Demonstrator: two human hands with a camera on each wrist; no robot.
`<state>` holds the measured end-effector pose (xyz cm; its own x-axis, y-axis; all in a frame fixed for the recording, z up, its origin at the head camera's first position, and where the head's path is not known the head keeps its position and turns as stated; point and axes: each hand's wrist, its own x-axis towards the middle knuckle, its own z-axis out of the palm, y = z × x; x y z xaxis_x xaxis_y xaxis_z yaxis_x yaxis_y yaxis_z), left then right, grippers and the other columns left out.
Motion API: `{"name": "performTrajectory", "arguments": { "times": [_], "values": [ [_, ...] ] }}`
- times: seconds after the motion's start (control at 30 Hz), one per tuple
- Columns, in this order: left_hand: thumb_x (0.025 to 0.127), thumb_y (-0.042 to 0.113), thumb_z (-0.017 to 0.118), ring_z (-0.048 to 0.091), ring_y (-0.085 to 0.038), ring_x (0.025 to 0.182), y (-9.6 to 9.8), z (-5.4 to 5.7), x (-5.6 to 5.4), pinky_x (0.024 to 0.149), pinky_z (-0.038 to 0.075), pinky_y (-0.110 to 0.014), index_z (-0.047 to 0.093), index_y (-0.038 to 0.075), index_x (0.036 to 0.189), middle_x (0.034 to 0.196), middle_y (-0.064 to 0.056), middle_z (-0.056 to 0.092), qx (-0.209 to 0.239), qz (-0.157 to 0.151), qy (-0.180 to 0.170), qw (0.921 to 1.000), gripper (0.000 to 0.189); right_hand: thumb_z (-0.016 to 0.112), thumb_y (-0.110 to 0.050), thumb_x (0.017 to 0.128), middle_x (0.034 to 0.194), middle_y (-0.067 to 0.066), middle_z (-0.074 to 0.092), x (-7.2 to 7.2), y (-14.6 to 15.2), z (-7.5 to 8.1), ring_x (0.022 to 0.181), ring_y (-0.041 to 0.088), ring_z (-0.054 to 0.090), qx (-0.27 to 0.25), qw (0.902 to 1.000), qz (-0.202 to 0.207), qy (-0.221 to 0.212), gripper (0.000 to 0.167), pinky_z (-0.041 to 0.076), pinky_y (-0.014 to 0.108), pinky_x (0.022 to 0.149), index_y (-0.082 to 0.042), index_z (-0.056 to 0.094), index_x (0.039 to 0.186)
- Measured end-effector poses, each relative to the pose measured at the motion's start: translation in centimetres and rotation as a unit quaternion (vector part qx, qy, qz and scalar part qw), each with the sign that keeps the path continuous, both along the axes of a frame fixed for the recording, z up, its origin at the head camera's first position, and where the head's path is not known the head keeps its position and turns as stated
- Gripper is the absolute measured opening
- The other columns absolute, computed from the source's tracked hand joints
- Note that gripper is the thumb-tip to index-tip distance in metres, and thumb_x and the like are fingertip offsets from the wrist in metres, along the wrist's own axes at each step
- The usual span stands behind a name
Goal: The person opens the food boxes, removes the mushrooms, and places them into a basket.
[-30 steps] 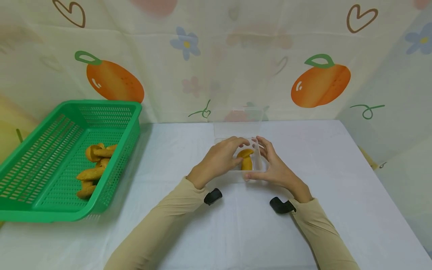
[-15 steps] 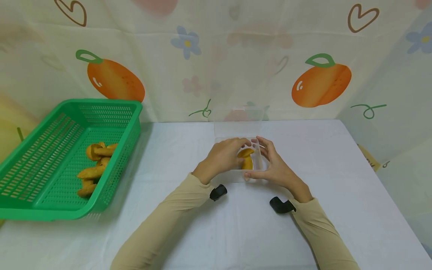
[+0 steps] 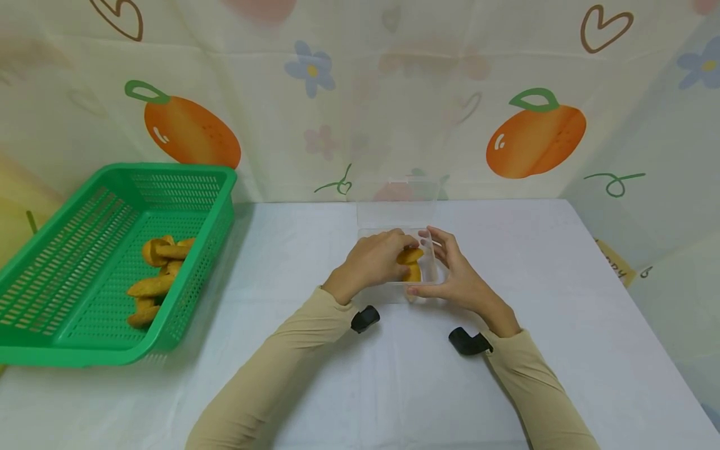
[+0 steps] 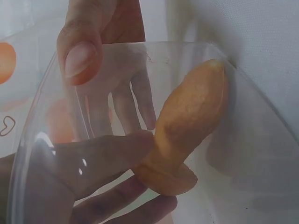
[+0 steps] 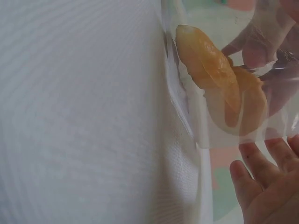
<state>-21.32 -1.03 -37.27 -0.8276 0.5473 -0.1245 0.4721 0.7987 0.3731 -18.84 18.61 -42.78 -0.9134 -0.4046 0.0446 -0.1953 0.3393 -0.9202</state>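
Observation:
A yellow-brown mushroom (image 3: 412,256) is inside a clear plastic box (image 3: 384,294) at the middle of the table. Reaching into the box, my left hand (image 3: 371,259) pinches the mushroom near its cap; in the left wrist view thumb and fingers meet around the mushroom (image 4: 187,112). The stem end points toward the box floor and the near wall. My right hand (image 3: 464,281) grips the box from its right side, thumb on the front wall and fingers farther back. Through the wall, the right wrist view shows the mushroom (image 5: 205,60) tilted. My left hand partly covers it in the head view.
The box's clear lid (image 3: 396,214) stands raised at the back, near the patterned curtain (image 3: 360,94). On the left, a green basket (image 3: 73,356) holds several similar mushrooms (image 3: 153,287). White cloth (image 3: 540,269) covers the table.
My left hand has shifted slightly right and come in closer over the mushroom, covering more of it, with its fingers now closer together. The right hand and box have stayed in place.

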Motion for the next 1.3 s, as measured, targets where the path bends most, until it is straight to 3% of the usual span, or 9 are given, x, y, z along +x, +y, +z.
{"name": "performTrajectory", "arguments": {
  "times": [0.2, 0.43, 0.73, 0.97, 1.3],
  "values": [
    [0.092, 0.026, 0.071, 0.059, -0.017, 0.093, 0.03, -0.1, -0.05, 0.081, 0.053, -0.034, 0.065, 0.014, 0.13, 0.116, -0.001, 0.064, -0.002, 0.004, 0.012, 0.9999, 0.04, 0.088, -0.019, 0.074, 0.16, 0.005, 0.027, -0.05, 0.04, -0.03, 0.15, 0.038, 0.022, -0.004, 1.0, 0.001, 0.0, 0.111, 0.019, 0.061, 0.121, -0.014, 0.014, 0.156],
    [0.092, 0.024, 0.071, 0.061, -0.018, 0.096, -0.03, -0.26, 0.01, 0.082, 0.054, -0.035, 0.067, 0.014, 0.121, 0.115, -0.002, 0.067, 0.027, 0.015, 0.022, 0.9993, 0.031, 0.089, -0.02, 0.074, 0.16, 0.004, 0.027, -0.05, 0.04, -0.17, 0.15, 0.038, 0.024, -0.003, 1.0, -0.002, -0.002, 0.11, 0.02, 0.062, 0.12, -0.016, 0.015, 0.155],
    [0.09, 0.019, 0.074, 0.059, -0.017, 0.095, -0.41, -0.05, 0.31, 0.081, 0.053, -0.035, 0.056, 0.014, 0.115, 0.111, -0.001, 0.066, 0.06, 0.003, 0.01, 0.9981, 0.031, 0.089, -0.02, 0.074, 0.161, 0.004, 0.025, 0.05, 0.02, -0.02, 0.15, 0.038, 0.022, -0.003, 1.0, 0.002, 0.0, 0.109, 0.019, 0.061, 0.121, -0.018, 0.015, 0.155],
    [0.089, 0.023, 0.075, 0.059, -0.016, 0.097, -0.36, 0.06, 0.33, 0.081, 0.052, -0.035, 0.061, 0.018, 0.127, 0.117, -0.002, 0.063, 0.046, 0.0, -0.005, 0.9989, 0.041, 0.088, -0.021, 0.074, 0.163, 0.006, 0.02, -0.01, 0.03, -0.05, 0.15, 0.039, 0.022, 0.003, 1.0, -0.001, -0.007, 0.11, 0.021, 0.062, 0.12, -0.017, 0.014, 0.155],
    [0.083, 0.024, 0.082, 0.059, -0.018, 0.098, -0.49, 0.18, 0.18, 0.084, 0.053, -0.036, 0.06, 0.018, 0.122, 0.114, -0.001, 0.063, 0.03, -0.02, -0.023, 0.9991, 0.046, 0.088, -0.019, 0.074, 0.163, 0.007, 0.02, -0.03, -0.05, -0.02, 0.15, 0.04, 0.021, 0.005, 1.0, -0.001, -0.004, 0.111, 0.02, 0.061, 0.121, -0.015, 0.013, 0.155]
  ]
}}
